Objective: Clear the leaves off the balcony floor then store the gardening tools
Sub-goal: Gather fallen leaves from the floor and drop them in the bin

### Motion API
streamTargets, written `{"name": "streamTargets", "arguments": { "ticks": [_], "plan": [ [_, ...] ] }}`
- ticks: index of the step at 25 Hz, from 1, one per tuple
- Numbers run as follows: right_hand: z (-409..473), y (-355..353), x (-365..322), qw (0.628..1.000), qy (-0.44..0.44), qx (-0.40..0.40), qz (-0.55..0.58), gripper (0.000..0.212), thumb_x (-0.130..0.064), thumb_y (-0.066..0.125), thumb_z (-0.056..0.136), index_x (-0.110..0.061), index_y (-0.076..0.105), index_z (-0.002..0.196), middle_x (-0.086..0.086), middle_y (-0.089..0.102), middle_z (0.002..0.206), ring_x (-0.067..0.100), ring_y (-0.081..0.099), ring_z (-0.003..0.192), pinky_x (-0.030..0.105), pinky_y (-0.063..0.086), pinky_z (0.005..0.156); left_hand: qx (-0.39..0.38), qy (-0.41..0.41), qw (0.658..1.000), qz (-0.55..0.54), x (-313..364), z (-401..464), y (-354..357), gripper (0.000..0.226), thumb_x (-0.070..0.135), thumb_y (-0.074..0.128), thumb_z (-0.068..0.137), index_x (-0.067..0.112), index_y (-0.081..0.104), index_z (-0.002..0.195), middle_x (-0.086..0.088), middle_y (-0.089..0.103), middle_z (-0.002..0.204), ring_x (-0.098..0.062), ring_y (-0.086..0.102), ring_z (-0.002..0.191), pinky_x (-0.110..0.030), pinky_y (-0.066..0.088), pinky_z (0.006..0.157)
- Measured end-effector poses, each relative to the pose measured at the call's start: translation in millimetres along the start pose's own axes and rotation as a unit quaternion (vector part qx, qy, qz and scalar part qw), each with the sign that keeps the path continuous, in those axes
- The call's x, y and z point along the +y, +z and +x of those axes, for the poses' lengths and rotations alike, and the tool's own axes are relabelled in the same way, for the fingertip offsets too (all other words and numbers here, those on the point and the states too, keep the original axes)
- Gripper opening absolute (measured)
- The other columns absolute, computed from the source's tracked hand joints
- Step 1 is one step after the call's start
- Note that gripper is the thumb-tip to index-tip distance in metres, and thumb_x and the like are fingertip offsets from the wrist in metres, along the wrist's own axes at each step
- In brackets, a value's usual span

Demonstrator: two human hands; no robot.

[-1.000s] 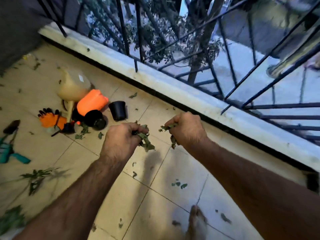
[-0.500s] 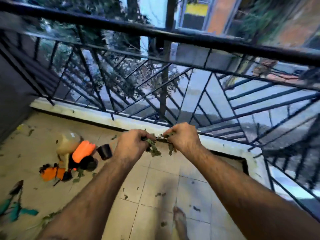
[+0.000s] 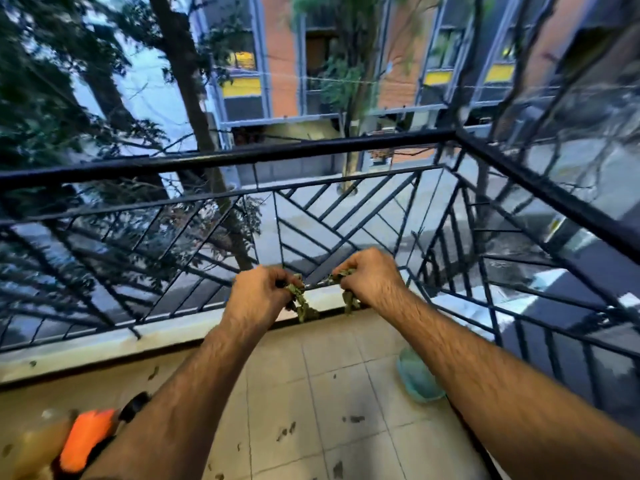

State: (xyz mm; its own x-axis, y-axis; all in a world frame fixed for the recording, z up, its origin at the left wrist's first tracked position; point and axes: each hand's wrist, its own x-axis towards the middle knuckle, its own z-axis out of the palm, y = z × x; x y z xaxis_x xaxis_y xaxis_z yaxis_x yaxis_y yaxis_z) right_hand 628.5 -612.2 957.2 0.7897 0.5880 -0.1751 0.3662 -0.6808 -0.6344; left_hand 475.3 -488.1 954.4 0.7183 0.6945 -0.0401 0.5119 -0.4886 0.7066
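Head view: hands point(image 3: 313, 289) gripping leaves point(image 3: 304, 304)

Two bare forearms, hairy, no sleeves, left hand point(image 3: 258, 294), right hand point(image 3: 372, 277)

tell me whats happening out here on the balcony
A person is clearing leaves. Both hands are raised in front of the black railing: the left hand holds a clump of green leaves, and the right hand holds another clump. Small leaf scraps are still scattered on the tiled floor, so the cleanup isn't finished. At lower left an orange container sits on the floor, not yet put away.
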Motion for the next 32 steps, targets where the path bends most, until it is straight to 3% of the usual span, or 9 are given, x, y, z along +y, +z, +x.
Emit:
{"name": "streamTargets", "arguments": {
  "ticks": [4,6,11,14,16,19,24,28,32],
  "plan": [
    [-5.7,-50.0,33.3,0.999,0.016,0.038,0.002,0.025,-0.002,0.077,0.082,-0.024,0.083,0.092,-0.01,0.071,0.074,0.007,0.065,0.058,0.018,0.054,0.053,-0.022,0.038,0.999,0.011,39.2,0.8,30.9,0.02,0.005,0.069,0.083,0.021,0.08,0.084,0.007,0.072,0.062,0.004,0.063,0.054,-0.017,0.052,0.059],
    [-9.5,-60.7,51.7,0.999,0.027,0.04,0.005,0.025,-0.004,0.078,0.082,-0.026,0.083,0.093,-0.008,0.076,0.086,0.01,0.07,0.072,0.021,0.059,0.065,-0.035,0.046,0.998,0.014,50.9,-2.2,46.7,0.025,0.003,0.067,0.083,0.025,0.079,0.084,0.009,0.071,0.061,0.006,0.059,0.05,-0.01,0.045,0.052],
    [-32.2,-75.5,101.8,0.993,0.083,0.083,0.018,0.019,-0.013,0.074,0.088,-0.027,0.083,0.097,-0.008,0.078,0.104,0.014,0.07,0.099,0.025,0.056,0.093,-0.109,0.071,0.991,-0.018,72.9,-8.6,82.3,0.029,-0.006,0.065,0.083,0.019,0.079,0.089,0.009,0.073,0.075,0.008,0.062,0.054,-0.005,0.046,0.052],
    [-49.6,-84.1,121.0,0.981,0.139,0.121,0.058,0.02,-0.013,0.076,0.086,-0.029,0.083,0.096,-0.006,0.078,0.106,0.017,0.069,0.089,0.03,0.058,0.09,-0.153,0.1,0.983,-0.032,82.3,-3.2,99.7,0.029,-0.003,0.068,0.083,0.023,0.08,0.088,0.008,0.076,0.082,0.0,0.07,0.07,-0.008,0.055,0.066],
    [-62.8,-86.9,131.4,0.969,0.181,0.146,0.086,0.02,-0.014,0.078,0.083,-0.03,0.083,0.095,-0.003,0.079,0.099,0.02,0.072,0.089,0.035,0.061,0.088,-0.188,0.105,0.975,-0.054,82.4,5.0,111.5,0.031,-0.003,0.069,0.082,0.027,0.08,0.083,0.008,0.077,0.083,-0.012,0.074,0.077,-0.02,0.061,0.075],
    [-97.5,-85.5,149.1,0.939,0.259,0.193,0.121,0.021,-0.013,0.081,0.08,-0.029,0.084,0.094,-0.003,0.078,0.087,0.022,0.074,0.087,0.037,0.064,0.079,-0.248,0.125,0.958,-0.072,76.8,12.7,132.7,0.035,-0.003,0.071,0.08,0.031,0.081,0.078,0.006,0.079,0.081,-0.02,0.076,0.077,-0.039,0.063,0.08],
    [-176.5,-82.9,187.6,0.875,0.359,0.263,0.189,0.013,-0.004,0.073,0.088,-0.014,0.081,0.089,-0.002,0.07,0.06,0.011,0.066,0.051,0.02,0.06,0.057,-0.359,0.145,0.918,-0.087,84.5,-1.5,181.9,0.043,-0.007,0.068,0.085,0.032,0.078,0.071,0.002,0.079,0.083,-0.006,0.071,0.066,-0.017,0.06,0.066],
    [-249.7,-68.6,226.8,0.808,0.438,0.325,0.224,0.03,-0.003,0.075,0.08,-0.028,0.081,0.064,0.006,0.076,0.077,0.024,0.073,0.073,0.045,0.064,0.081,-0.443,0.167,0.877,-0.075,102.7,-43.7,223.5,0.031,-0.004,0.069,0.086,0.025,0.079,0.083,0.005,0.078,0.089,-0.006,0.072,0.074,-0.02,0.061,0.074],
    [-294.9,-65.4,270.2,0.748,0.506,0.354,0.242,0.027,0.0,0.075,0.079,-0.02,0.076,0.06,0.01,0.074,0.063,0.035,0.075,0.068,0.054,0.063,0.078,-0.497,0.189,0.846,-0.045,123.1,-85.0,268.4,0.037,-0.002,0.071,0.084,0.033,0.08,0.075,0.007,0.079,0.087,-0.012,0.075,0.078,-0.03,0.062,0.081]
  ]
}}
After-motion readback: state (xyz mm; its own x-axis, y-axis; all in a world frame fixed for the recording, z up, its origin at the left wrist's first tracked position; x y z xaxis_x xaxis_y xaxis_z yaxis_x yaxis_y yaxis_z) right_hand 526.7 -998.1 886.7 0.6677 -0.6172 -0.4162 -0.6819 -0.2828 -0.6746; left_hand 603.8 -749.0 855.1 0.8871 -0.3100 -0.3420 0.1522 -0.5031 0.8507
